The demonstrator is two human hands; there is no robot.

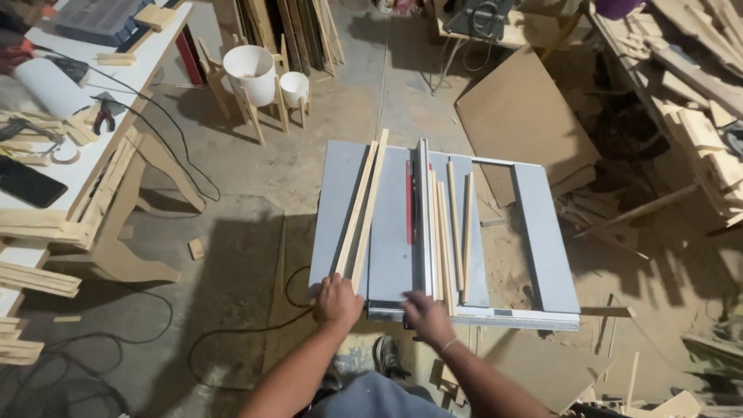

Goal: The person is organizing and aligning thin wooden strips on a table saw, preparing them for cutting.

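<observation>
**Workshop table saw, hands at near edge on wood strips**

Dusty concrete floor, cluttered woodshop; grey table saw [542, 240] in the middle, workbench [46, 178] at left with pliers [104, 118] and a dark phone [25, 182], two white buckets [251, 71] on stands behind, scrap boards piled at right

Left hand [337, 300] closed around the near ends of two long wood strips [364, 207]; they run away from the person, angled slightly right, lying on the left part of the saw top. Right hand [424, 316] lies palm down at the near edge, fingers loosely curled over the end of the rip fence [423, 217]; cannot tell if it grips the fence or just rests. Thinner strips [457, 224] lie right of the fence, just beside the right hand. Red blade insert [409, 203] sits between the held strips and the fence

Judgement: the strips look about to be lined up with the fence. To do it well, keep both strips flat and together, butt them square to the fence, and keep fingers well left of the red insert line. Held strips are directly ahead of the left hand and left of the right hand, near it but apart, insert and fence between
</observation>
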